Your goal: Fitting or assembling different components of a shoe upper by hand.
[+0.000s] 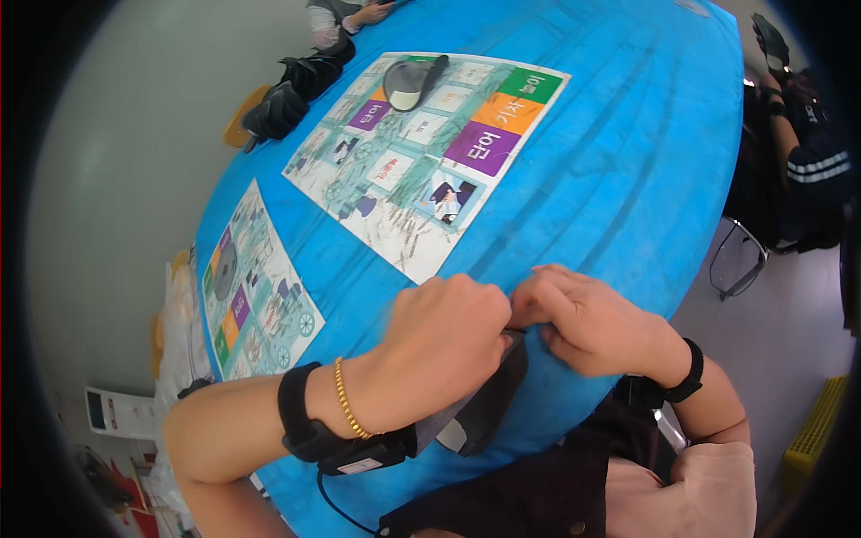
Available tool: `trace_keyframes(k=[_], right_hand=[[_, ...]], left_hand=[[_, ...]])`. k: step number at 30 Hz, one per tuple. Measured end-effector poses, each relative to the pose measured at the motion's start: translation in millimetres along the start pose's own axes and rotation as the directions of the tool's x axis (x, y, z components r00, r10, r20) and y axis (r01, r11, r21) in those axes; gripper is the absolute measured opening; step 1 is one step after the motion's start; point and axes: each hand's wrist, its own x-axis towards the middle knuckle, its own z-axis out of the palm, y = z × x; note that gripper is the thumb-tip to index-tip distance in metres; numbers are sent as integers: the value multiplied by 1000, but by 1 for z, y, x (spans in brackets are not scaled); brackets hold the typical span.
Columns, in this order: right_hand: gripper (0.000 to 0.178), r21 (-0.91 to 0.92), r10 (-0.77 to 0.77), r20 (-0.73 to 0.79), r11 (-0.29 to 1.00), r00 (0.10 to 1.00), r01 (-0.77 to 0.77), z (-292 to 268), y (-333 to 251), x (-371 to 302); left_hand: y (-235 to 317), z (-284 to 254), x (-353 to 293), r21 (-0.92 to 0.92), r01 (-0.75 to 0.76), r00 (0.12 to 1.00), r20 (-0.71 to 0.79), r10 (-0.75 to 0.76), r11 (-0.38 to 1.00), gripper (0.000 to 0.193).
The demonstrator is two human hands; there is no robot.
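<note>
A dark grey and black piece, curved like a shoe upper (500,394), with a light patch near its lower end, is partly hidden under my hands just in front of my body. My left hand (448,336) is closed over its upper end, its fingertips mostly out of sight. Close beside it, my right hand (587,318) is bent in a pinch at the tip of the same piece; whatever lies between those fingertips is hidden. A similar black and pale piece (411,85) lies farther off on a printed sheet (413,242).
A blue cover (610,170) spreads over the table. A second printed sheet (287,309) at left bears a round grey piece (226,269). Several dark pieces (278,112) are stacked along the far left edge. Other people sit at the far end and at right. A yellow crate (818,430) stands at lower right.
</note>
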Motion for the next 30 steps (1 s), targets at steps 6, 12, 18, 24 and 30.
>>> trace_keyframes(k=[6,12,18,24,30], right_hand=[[43,22,186,-23,982,982,-186,9,-20,16],[54,111,177,96,976,980,-187,14,-15,24],[41,61,150,108,986,983,-157,19,-10,23],[42,39,190,122,980,974,-196,19,-11,23],[44,49,173,143,982,974,-182,19,-6,24]], left_hand=[[-6,0,-5,-115,-53,997,-59,46,992,18],[-5,-3,-7,-139,-102,992,-86,90,985,21],[-7,5,-10,-112,-181,976,-142,165,977,26],[-15,9,-15,-161,-293,934,-262,245,943,33],[-20,2,-11,-322,-273,962,-94,257,906,37]])
